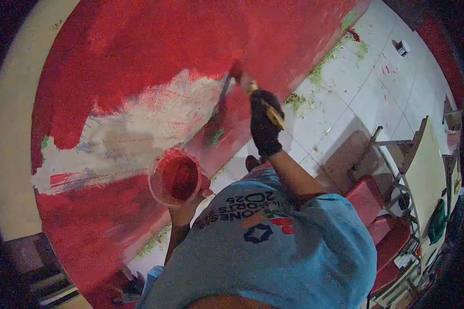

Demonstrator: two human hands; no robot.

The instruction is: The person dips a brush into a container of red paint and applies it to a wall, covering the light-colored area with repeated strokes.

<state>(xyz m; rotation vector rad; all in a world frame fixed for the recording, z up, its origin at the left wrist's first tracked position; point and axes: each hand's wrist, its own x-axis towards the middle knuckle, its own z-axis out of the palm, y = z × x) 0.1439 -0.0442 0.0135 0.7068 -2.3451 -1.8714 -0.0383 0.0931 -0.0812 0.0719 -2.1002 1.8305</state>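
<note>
My left hand (204,191) grips a clear plastic tub (154,186) from below and the side. Red paint (179,175) lies inside it and coats its rim. A black glove covers my right hand (266,123), whose fingers are wrapped round a paintbrush (276,119) with a light wooden handle. Its bristle end is blurred and overlaps the red part of the wall (154,46) just above a pale unpainted patch (149,121). The brush and hand cast a dark shadow across that patch.
White floor tiles (376,87) with green and red smears run along the wall's foot. A small white can (402,48) sits farther off on the floor. Red chairs (368,198) and a table with a pale top (423,154) stand at my right.
</note>
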